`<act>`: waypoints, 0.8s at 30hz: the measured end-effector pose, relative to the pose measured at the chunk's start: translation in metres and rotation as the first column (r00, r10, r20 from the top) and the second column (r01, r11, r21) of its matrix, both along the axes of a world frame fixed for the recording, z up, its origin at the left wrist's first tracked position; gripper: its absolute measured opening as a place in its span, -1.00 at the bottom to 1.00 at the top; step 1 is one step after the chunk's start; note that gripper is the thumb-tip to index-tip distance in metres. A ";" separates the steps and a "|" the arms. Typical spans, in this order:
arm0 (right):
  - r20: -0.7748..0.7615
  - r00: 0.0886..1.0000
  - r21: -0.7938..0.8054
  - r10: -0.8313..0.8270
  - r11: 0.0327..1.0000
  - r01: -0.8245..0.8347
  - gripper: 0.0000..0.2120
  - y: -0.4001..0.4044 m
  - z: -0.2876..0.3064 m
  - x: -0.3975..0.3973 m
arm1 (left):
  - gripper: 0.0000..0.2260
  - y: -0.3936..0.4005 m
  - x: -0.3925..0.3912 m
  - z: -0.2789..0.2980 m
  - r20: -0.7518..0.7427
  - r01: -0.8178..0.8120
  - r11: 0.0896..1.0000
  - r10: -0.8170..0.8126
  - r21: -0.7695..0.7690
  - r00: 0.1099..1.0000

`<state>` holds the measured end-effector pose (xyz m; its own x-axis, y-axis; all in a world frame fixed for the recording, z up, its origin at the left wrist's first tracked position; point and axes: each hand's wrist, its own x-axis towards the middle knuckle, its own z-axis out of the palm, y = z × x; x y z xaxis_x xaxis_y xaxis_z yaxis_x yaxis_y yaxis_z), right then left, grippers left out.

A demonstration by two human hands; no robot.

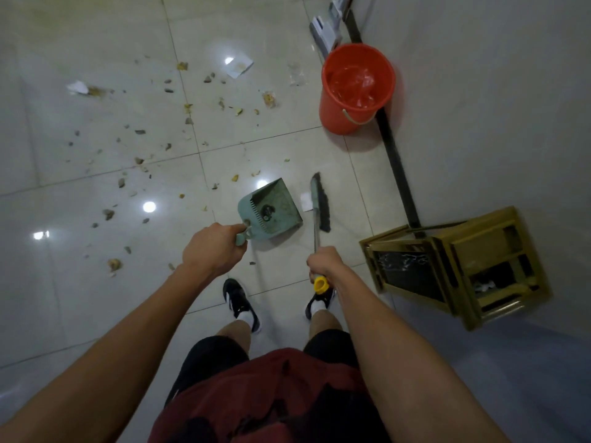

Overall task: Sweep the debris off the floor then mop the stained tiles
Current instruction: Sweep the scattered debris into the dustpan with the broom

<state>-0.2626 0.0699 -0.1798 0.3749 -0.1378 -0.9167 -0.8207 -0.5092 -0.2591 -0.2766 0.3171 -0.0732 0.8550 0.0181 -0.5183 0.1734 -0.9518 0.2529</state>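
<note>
Your left hand (213, 248) grips the dustpan (271, 212), your right hand (323, 265) the broom (320, 203). Debris (140, 161) lies scattered ahead-left; hard strokes could fling it toward the bucket (356, 87).

I stand on a floor (96, 314) of large, pale, glossy tiles with thin dark grout lines. Round bright spots of ceiling light (149, 206) reflect off the glaze in several places. To my right rises a plain grey-white wall (495, 91), with a dark strip (396, 164) running along its foot where it meets the tiles. Against that wall stands a gold-framed cabinet (463, 266) with dark glass panels, its open side showing shelves.
</note>
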 end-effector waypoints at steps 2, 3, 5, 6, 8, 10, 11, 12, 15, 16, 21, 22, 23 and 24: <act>-0.013 0.999 0.038 -0.045 0.998 0.045 -0.72 0.036 0.006 -0.006 | -0.71 0.033 -0.011 -0.004 -0.002 -0.001 1.000 0.001 0.001 1.000; -0.013 0.998 0.042 -0.054 0.998 0.054 -0.83 0.055 0.011 -0.007 | -0.71 0.048 -0.017 -0.005 -0.003 -0.007 1.000 0.007 -0.008 1.000; -0.013 0.998 0.061 -0.061 0.996 0.061 -0.89 0.089 0.026 -0.009 | -0.72 0.076 -0.027 -0.009 -0.008 -0.006 1.000 0.006 -0.015 1.000; -0.008 0.998 0.081 -0.065 0.995 0.066 -0.86 0.103 0.032 -0.011 | -0.72 0.088 -0.030 -0.010 -0.006 0.001 1.000 -0.001 -0.011 1.000; -0.007 0.995 0.120 -0.095 0.988 0.095 -0.77 0.123 0.042 -0.017 | -0.71 0.108 -0.037 -0.012 -0.005 0.019 1.000 -0.019 0.006 1.000; -0.008 0.989 0.139 -0.145 0.980 0.145 -0.70 0.133 0.047 -0.026 | -0.70 0.122 -0.042 -0.011 -0.014 0.030 0.999 -0.030 0.027 0.999; 0.001 0.987 0.141 -0.158 0.978 0.156 -0.67 0.136 0.049 -0.032 | -0.69 0.127 -0.044 -0.011 -0.018 0.034 0.999 -0.033 0.035 0.999; 0.013 0.987 0.145 -0.162 0.977 0.159 -0.62 0.137 0.052 -0.037 | -0.69 0.132 -0.046 -0.010 -0.019 0.036 0.998 -0.035 0.043 0.999; 0.058 0.987 0.151 -0.147 0.979 0.137 -0.52 0.134 0.060 -0.057 | -0.68 0.142 -0.057 -0.008 -0.006 0.036 0.998 -0.036 0.059 0.999; 0.075 0.986 0.149 -0.147 0.980 0.135 -0.50 0.131 0.062 -0.064 | -0.68 0.144 -0.061 -0.008 0.002 0.030 0.998 -0.030 0.054 1.000; 0.131 0.974 0.115 -0.187 0.978 0.172 -0.44 0.110 0.066 -0.102 | -0.68 0.131 -0.084 -0.003 0.040 0.059 0.998 -0.060 0.036 0.997; 0.138 0.970 0.112 -0.200 0.976 0.186 -0.43 0.104 0.068 -0.113 | -0.69 0.127 -0.091 -0.001 0.050 0.075 0.996 -0.077 0.037 0.996; 0.146 0.967 0.106 -0.209 0.975 0.195 -0.42 0.097 0.068 -0.125 | -0.70 0.122 -0.098 0.000 0.059 0.092 0.995 -0.094 0.037 0.994; 0.151 0.964 0.097 -0.218 0.974 0.205 -0.43 0.089 0.069 -0.138 | -0.70 0.117 -0.107 0.001 0.067 0.107 0.993 -0.110 0.040 0.992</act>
